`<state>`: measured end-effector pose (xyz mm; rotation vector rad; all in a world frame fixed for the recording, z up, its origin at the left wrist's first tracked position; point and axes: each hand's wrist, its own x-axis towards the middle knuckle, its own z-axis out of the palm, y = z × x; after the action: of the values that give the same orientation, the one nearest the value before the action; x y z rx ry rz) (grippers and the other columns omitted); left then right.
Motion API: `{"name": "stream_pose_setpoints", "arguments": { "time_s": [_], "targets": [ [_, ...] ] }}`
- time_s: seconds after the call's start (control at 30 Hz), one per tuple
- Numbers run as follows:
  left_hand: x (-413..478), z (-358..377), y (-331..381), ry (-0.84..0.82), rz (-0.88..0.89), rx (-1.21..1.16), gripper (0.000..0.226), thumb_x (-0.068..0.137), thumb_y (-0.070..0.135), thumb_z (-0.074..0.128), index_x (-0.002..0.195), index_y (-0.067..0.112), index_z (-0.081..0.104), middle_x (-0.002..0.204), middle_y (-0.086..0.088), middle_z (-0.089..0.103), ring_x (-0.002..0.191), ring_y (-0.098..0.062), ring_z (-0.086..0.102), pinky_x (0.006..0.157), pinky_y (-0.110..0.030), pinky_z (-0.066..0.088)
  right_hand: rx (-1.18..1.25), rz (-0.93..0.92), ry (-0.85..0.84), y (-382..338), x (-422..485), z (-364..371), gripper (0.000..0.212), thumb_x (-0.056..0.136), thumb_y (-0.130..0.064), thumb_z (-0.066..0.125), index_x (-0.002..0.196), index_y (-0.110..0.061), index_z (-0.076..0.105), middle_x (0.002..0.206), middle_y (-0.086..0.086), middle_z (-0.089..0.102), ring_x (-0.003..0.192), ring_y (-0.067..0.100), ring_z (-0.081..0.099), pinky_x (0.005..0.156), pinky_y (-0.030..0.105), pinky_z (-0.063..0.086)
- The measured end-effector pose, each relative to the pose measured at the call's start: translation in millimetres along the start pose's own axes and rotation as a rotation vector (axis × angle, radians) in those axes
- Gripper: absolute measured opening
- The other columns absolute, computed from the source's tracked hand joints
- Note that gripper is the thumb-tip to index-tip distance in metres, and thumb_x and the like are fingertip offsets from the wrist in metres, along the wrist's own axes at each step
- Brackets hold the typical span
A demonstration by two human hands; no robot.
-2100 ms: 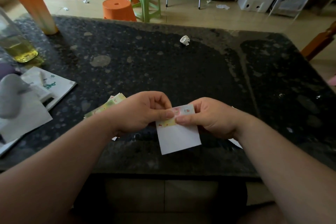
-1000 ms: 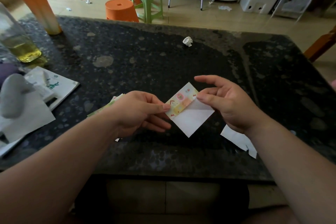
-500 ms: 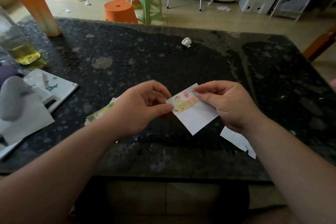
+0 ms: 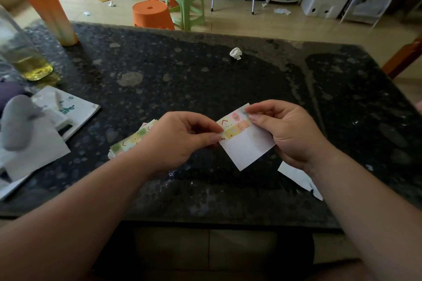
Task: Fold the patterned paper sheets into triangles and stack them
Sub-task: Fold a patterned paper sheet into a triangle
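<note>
Pinching patterned sheet [image 4: 247,146] corners in left hand [image 4: 182,141] and right hand [image 4: 287,134]: meet corner to corner exactly, then crease sharply.

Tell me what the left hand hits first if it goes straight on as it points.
The left hand points right and pinches the patterned sheet. Past that edge it would likely meet the right hand, which pinches the sheet's upper corner. Depth is unclear.
</note>
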<state>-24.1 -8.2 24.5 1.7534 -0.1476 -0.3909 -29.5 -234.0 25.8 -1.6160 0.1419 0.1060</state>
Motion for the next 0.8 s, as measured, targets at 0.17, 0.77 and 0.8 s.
{"name": "stream_pose_setpoints", "arguments": {
  "time_s": [0.17,0.77,0.8],
  "targets": [
    [0,-5,0,-0.036,0.006,0.002,0.019,0.093,0.004,0.068,0.101,0.019,0.078,0.099,0.002,0.079,0.098,-0.012,0.075,0.091,-0.022,0.057,0.020,0.068,-0.042,-7,-2,-11,0.042,0.101,0.005,0.051,0.085,-0.017,0.083,0.103,0.003,0.078,0.100,0.024,0.074,0.078,0.032,0.062],
    [1,11,-60,0.012,0.045,0.633,0.022,0.092,0.029,0.073,0.112,0.040,0.073,0.100,0.028,0.061,0.092,0.012,0.055,0.086,-0.005,0.041,-1.110,-0.254,-0.236,73,-9,-10,0.064,0.089,-0.031,0.072,0.149,-0.034,0.050,0.146,-0.009,0.046,0.135,0.008,0.043,0.115,0.031,0.038],
    [0,14,-68,-0.004,0.065,0.669,0.023,0.093,0.029,0.072,0.115,0.037,0.073,0.099,0.028,0.059,0.091,0.011,0.053,0.086,-0.004,0.039,-1.190,-0.317,-0.233,83,-13,-6,0.060,0.091,-0.031,0.070,0.148,-0.033,0.052,0.150,-0.004,0.046,0.139,0.014,0.041,0.115,0.034,0.038]
  ]
}}
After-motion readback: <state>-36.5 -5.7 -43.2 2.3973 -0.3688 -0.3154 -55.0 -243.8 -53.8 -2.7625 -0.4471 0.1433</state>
